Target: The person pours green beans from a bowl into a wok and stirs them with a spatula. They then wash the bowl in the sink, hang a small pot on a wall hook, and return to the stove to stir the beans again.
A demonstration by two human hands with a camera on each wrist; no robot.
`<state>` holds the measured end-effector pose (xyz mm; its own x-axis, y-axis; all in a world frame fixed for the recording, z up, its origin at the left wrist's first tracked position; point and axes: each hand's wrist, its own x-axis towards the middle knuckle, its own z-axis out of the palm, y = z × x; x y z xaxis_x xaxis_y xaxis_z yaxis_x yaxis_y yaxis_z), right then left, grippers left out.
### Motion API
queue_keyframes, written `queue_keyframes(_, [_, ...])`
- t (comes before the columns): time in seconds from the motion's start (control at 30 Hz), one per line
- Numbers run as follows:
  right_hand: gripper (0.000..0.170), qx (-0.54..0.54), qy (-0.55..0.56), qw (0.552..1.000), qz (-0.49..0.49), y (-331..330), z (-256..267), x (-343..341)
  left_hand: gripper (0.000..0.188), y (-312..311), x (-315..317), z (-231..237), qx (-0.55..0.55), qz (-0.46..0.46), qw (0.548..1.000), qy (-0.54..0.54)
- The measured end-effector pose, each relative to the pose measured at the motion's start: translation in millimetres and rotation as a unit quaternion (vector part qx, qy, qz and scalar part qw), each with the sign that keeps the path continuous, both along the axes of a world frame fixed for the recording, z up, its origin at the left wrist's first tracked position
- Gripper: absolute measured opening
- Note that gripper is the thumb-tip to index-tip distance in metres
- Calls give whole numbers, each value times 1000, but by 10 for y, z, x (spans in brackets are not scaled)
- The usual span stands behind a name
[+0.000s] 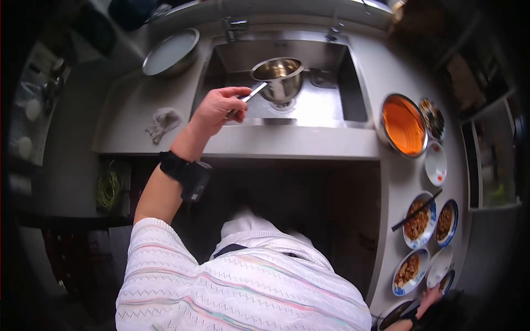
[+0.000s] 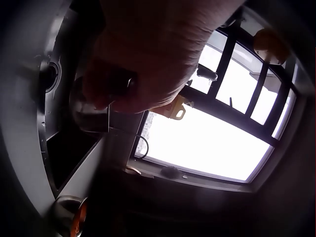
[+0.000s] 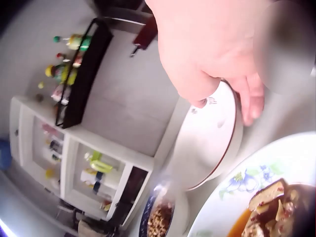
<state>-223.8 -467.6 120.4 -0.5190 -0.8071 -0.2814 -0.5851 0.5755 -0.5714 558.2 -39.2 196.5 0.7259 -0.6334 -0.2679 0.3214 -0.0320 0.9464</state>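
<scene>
My left hand [image 1: 218,110] is over the front edge of the sink [image 1: 331,113], pinching a thin, shiny metal utensil [image 1: 255,92] whose kind is hidden by the fingers. Beyond it, in the sink, sits a deep steel bowl [image 1: 284,88]. Far to the right, my right hand [image 1: 429,298] grips the rim of a white bowl [image 3: 210,136], thumb inside and fingers on the outer wall. The bowl is tilted and has a thin dark rim. Close to it are a flowered plate [image 3: 247,177] of saucy food and a blue-rimmed bowl [image 3: 144,224] of chopped food.
Along the right counter stand an orange-lined basin [image 1: 404,124], a small white bowl [image 1: 435,164] and a plate of food with dark chopsticks [image 1: 417,209] across it. A large pale basin [image 1: 171,52] and a crumpled cloth [image 1: 164,122] lie left of the sink.
</scene>
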Motion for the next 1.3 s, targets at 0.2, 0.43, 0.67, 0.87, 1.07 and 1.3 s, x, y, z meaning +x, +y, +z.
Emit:
queue_keyframes(0.2, [43, -317, -154, 820, 452, 1166, 554, 3320, 33, 726, 426, 88, -33, -99, 994, 19])
queue_keyframes(0.43, [47, -365, -5, 428, 827, 3522, 1348, 7274, 32, 1677, 1197, 423, -67, -239, 965, 82])
queue_keyframes(0.67, [18, -259, -181, 438, 842, 4188, 1186, 8633, 42, 2508, 1921, 854, -195, -187, 958, 95])
queue_keyframes(0.87, [22, -20, -316, 454, 833, 4984, 1534, 9542, 33, 2586, 2423, 941, 97, 159, 866, -464])
queue_keyframes(1.07, [25, -174, -436, 382, 796, 5209, 1638, 9867, 29, 3053, 3309, 1573, 128, 293, 833, -451])
queue_keyframes(1.3, [25, 55, -423, 449, 785, 4692, 1224, 9060, 43, 3542, 4199, 2628, 351, 298, 759, -461])
